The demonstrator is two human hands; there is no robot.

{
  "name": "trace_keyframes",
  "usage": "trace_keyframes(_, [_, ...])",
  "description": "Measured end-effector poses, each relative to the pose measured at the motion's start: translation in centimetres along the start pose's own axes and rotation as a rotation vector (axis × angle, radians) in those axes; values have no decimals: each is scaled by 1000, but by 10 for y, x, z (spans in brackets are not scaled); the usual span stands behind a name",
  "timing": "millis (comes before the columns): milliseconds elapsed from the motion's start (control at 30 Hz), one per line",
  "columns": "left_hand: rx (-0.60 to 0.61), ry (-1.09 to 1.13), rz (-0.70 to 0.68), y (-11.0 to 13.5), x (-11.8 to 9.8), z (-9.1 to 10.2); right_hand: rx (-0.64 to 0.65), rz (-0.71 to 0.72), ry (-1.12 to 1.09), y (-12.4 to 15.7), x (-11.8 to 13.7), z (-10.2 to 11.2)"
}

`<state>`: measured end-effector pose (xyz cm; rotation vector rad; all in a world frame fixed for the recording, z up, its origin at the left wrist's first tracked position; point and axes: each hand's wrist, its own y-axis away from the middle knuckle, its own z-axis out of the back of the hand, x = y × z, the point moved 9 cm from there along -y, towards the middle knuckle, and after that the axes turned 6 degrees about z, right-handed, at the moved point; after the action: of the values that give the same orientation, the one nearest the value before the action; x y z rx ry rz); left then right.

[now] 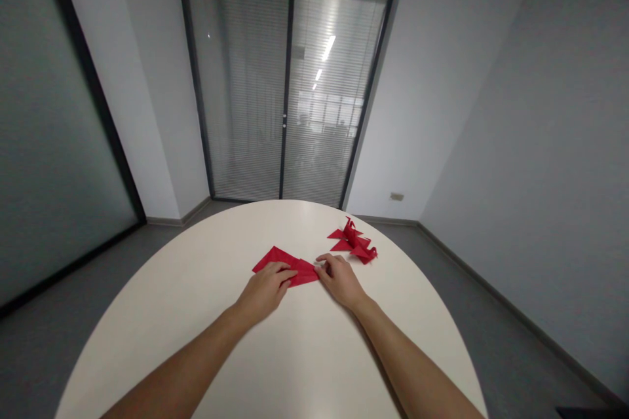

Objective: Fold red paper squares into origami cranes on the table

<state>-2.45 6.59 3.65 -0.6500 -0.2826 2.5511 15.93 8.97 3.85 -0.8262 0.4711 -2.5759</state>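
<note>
A sheet of red origami paper (278,256), partly folded, lies on the white table, with a point at its right end. My left hand (268,288) is closed on its middle, fingertips and thumb pressing it to the tabletop and covering part of it. At the right-hand point, my right hand (339,278) pinches the paper between thumb and curled fingers. Just beyond my right hand sit red folded paper cranes (351,242), close together with wings overlapping; neither hand touches them.
The round white table (295,353) has its curved edge ahead and to both sides. Past it stand a dark-framed glass partition with blinds (287,91), grey walls and a frosted glass panel (54,131) at left. A wall socket (396,196) is low on the wall.
</note>
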Motion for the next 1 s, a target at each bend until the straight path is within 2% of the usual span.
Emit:
trace_keyframes(300, [7,3,-10,-1,-1,-1,1,-4,87,-1,3,4])
trace_keyframes(433, [-9,0,-25,-2,-2,-2,5,112,153,-1,28,9])
trace_keyframes(533, [-3,-23,-38,-6,-5,-3,122,224,96,7,59,-2])
trace_keyframes(633, [10,-45,-44,-10,-8,-4,369,231,72,20,76,-28])
trace_keyframes(700, [14,-53,-39,-11,-7,-5,473,171,71,25,75,-40])
trace_keyframes(767, [19,-54,-33,-12,-5,-7,523,115,84,27,68,-44])
trace_keyframes(1000, [14,-57,-30,-10,-2,-9,549,16,142,23,43,-37])
